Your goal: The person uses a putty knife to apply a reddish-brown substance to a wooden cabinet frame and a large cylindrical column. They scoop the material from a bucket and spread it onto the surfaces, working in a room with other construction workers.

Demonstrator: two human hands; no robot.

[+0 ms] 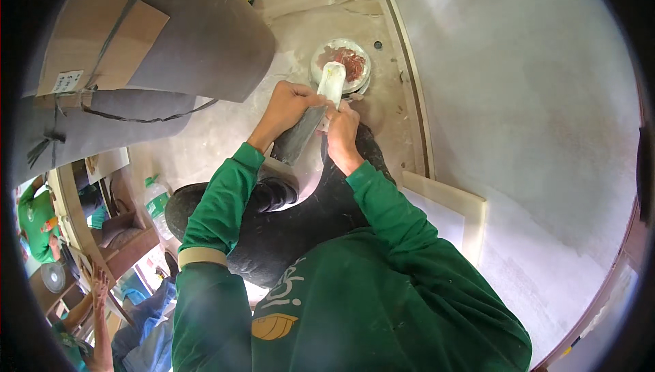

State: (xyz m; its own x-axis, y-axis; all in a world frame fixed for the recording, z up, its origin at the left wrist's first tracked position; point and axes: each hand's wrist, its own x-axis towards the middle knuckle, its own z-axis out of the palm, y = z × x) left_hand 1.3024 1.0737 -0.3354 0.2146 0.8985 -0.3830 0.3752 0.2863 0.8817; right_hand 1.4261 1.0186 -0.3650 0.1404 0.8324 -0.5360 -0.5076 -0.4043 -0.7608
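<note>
Both of my hands are close together in front of me, above my bent leg. My left hand (285, 109) is closed on a flat dark grey rectangular plate (298, 139) that slants down toward my knee. My right hand (343, 133) has its fingers wrapped round the lower end of a white-smeared flat scraper (332, 83), whose rounded broad end points away from me. The fingertips of the two hands nearly meet at the scraper's lower end. Just beyond it, a round white tub (316, 65) holds a reddish and white paste and partly hides behind the scraper.
Large brown-grey wrapped rolls (198, 31) with cardboard and cord stand at the left. A pale panel (505, 99) rises along the right, with a light frame (474, 222) leaning near it. A plastic bottle (157, 201) stands by my knee. Other people (41, 225) are at lower left.
</note>
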